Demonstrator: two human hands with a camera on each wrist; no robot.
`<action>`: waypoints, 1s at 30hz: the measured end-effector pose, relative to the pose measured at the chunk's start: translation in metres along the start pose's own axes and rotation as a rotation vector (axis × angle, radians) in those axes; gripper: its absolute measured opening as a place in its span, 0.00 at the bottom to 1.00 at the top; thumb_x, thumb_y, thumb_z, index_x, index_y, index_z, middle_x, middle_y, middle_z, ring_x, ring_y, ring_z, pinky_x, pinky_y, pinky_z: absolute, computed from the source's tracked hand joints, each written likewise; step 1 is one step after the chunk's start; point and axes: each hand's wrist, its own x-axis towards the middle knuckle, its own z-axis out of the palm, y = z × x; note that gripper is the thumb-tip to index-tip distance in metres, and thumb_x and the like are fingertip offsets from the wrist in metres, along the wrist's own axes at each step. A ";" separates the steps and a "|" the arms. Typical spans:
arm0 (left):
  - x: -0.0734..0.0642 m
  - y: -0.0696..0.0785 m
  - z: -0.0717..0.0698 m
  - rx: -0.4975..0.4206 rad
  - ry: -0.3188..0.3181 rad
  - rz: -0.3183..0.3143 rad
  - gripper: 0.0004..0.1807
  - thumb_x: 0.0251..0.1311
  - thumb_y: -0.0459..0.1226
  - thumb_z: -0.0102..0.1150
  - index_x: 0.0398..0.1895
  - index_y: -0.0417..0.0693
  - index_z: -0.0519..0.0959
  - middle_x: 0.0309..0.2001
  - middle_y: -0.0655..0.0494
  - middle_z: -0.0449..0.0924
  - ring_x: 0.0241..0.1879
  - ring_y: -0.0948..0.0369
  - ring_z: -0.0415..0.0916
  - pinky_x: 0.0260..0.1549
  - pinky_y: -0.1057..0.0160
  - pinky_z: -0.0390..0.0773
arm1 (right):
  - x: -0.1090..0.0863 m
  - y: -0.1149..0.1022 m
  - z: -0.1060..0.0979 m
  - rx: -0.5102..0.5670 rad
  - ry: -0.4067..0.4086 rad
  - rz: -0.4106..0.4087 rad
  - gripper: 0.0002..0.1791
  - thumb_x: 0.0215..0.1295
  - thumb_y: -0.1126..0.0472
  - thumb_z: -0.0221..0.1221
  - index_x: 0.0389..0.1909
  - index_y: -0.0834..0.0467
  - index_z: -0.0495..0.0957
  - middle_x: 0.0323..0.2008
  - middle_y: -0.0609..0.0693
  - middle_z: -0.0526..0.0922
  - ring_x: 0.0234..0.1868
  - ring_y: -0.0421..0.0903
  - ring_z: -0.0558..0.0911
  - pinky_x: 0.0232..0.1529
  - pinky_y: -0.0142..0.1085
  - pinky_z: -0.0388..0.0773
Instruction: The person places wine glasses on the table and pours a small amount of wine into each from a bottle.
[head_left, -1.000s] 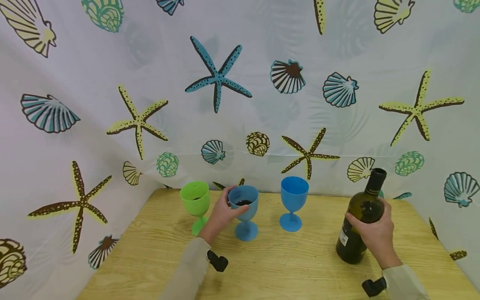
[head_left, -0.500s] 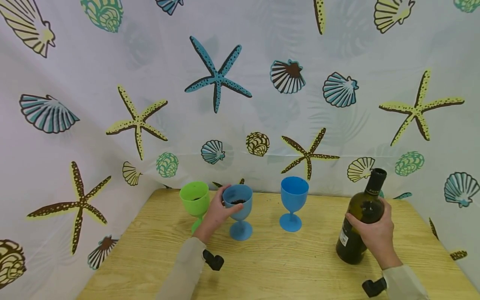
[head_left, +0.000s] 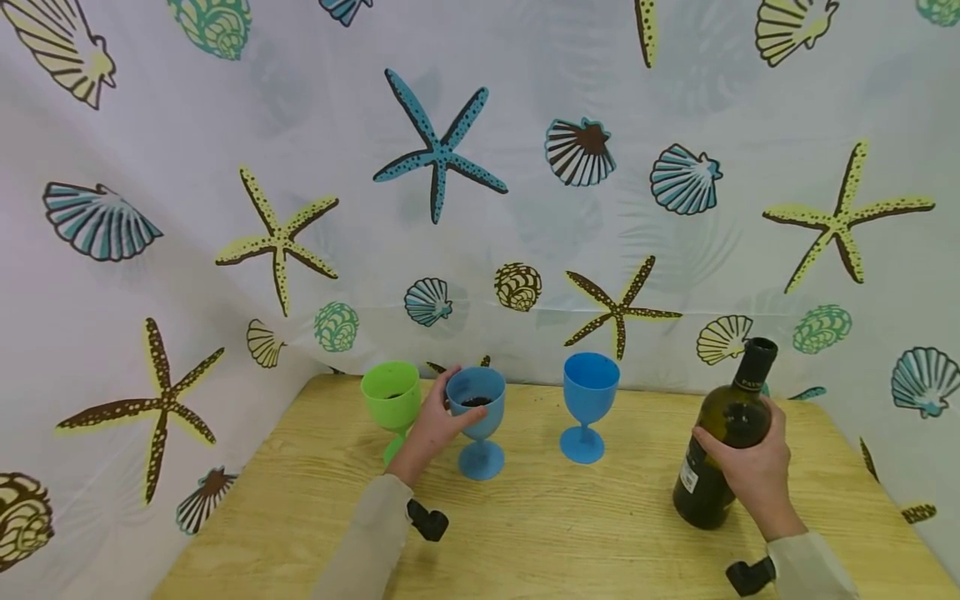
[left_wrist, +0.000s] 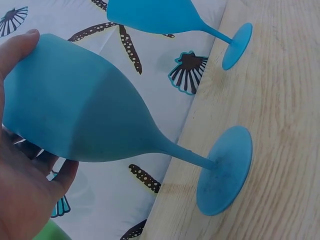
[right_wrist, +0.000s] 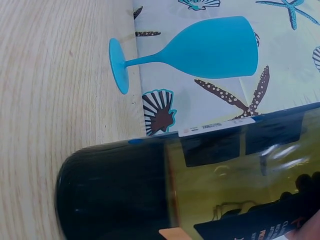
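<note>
- One blue goblet [left_wrist: 100,107], the middle of three, stands upright on the table [head_left: 570,533], mouth up, long axis vertical.
- Likely light, stiff plastic, tippy with dark liquid [head_left: 477,402] inside; the bowl offers the best hold (the stem looks slim).
- The left hand [head_left: 431,427] curls its fingers round that bowl.
- The right hand [head_left: 753,467] grips the bottle [head_left: 725,417], neck up, probably heavier and slick.
</note>
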 end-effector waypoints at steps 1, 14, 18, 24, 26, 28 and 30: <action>0.000 0.001 0.000 0.009 0.005 0.002 0.46 0.56 0.41 0.66 0.73 0.47 0.50 0.69 0.40 0.54 0.67 0.42 0.54 0.60 0.42 0.60 | 0.000 0.000 0.000 0.000 0.000 0.002 0.56 0.51 0.56 0.71 0.73 0.54 0.42 0.64 0.66 0.60 0.61 0.65 0.64 0.57 0.64 0.61; -0.005 0.026 -0.001 0.195 0.037 0.149 0.48 0.53 0.48 0.68 0.73 0.51 0.52 0.70 0.53 0.55 0.69 0.51 0.52 0.62 0.44 0.58 | 0.001 0.001 0.000 0.014 0.002 -0.019 0.56 0.51 0.56 0.71 0.72 0.54 0.43 0.63 0.65 0.61 0.61 0.64 0.65 0.57 0.64 0.62; -0.007 0.044 0.002 0.296 0.014 0.169 0.49 0.51 0.51 0.68 0.73 0.54 0.53 0.71 0.54 0.54 0.69 0.51 0.52 0.61 0.43 0.60 | 0.001 -0.001 0.000 0.009 0.012 -0.014 0.56 0.50 0.57 0.71 0.72 0.54 0.44 0.63 0.65 0.62 0.61 0.64 0.66 0.56 0.64 0.62; -0.003 0.063 0.015 0.379 -0.057 0.225 0.51 0.50 0.52 0.69 0.74 0.51 0.52 0.71 0.53 0.54 0.69 0.53 0.51 0.61 0.45 0.60 | 0.000 -0.002 0.000 -0.010 0.008 -0.002 0.56 0.50 0.56 0.71 0.72 0.54 0.43 0.63 0.66 0.61 0.61 0.66 0.65 0.57 0.64 0.62; -0.001 0.067 0.021 0.398 -0.086 0.248 0.51 0.51 0.51 0.69 0.73 0.49 0.52 0.71 0.52 0.54 0.69 0.52 0.51 0.62 0.45 0.60 | 0.000 -0.001 0.000 -0.016 0.011 0.003 0.56 0.50 0.56 0.72 0.72 0.54 0.43 0.63 0.66 0.61 0.61 0.66 0.65 0.56 0.64 0.62; 0.002 0.069 0.028 0.421 -0.112 0.254 0.50 0.51 0.51 0.68 0.74 0.48 0.52 0.71 0.51 0.53 0.69 0.51 0.51 0.62 0.46 0.60 | 0.000 -0.001 0.001 -0.018 0.015 0.005 0.56 0.50 0.56 0.72 0.72 0.54 0.43 0.63 0.66 0.61 0.60 0.66 0.65 0.56 0.64 0.62; 0.004 0.071 0.034 0.449 -0.134 0.248 0.50 0.52 0.52 0.67 0.74 0.48 0.52 0.71 0.51 0.53 0.69 0.51 0.52 0.61 0.46 0.61 | 0.001 -0.001 0.001 -0.017 0.014 0.007 0.56 0.50 0.56 0.72 0.72 0.54 0.43 0.63 0.66 0.61 0.61 0.66 0.65 0.56 0.64 0.62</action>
